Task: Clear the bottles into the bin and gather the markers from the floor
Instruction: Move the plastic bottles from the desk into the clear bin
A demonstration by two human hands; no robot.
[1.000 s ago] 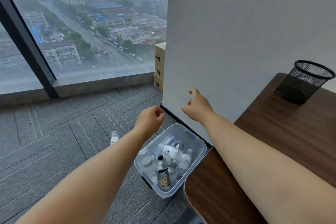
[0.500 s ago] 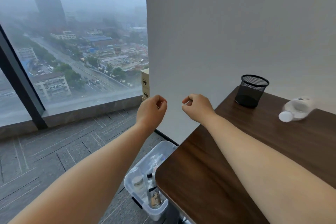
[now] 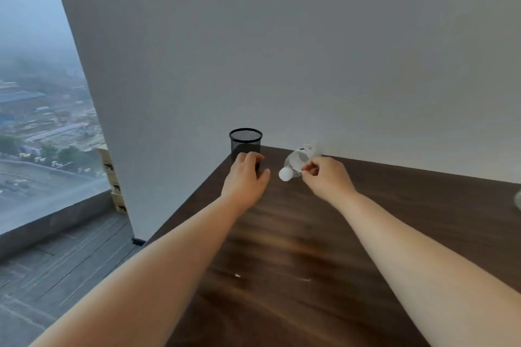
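The bottle (image 3: 296, 162) lies on its side on the worktop (image 3: 310, 234) by the wall, cap toward the person. The right hand (image 3: 327, 179) is nearer, its curled fingers (image 3: 308, 167) touching the bottle's right flank, not yet closed around it. The left hand (image 3: 246, 177), loosely curled and empty, rests beside the mesh cup (image 3: 245, 141).

Both bare forearms reach out over a dark brown wooden table (image 3: 296, 248) toward its far edge, which meets a plain grey wall (image 3: 282, 51). The left hand (image 3: 244, 177), fingers curled, sits in front of a black wire-mesh cup (image 3: 245, 141) standing at the table's far left corner. The right hand (image 3: 327, 177), loosely closed, touches a clear plastic bottle with a white cap (image 3: 296, 162) lying on its side by the far edge, cap toward the viewer. Beyond the table's left edge lie grey carpet tiles (image 3: 56, 262) and a hazy window (image 3: 36, 93).
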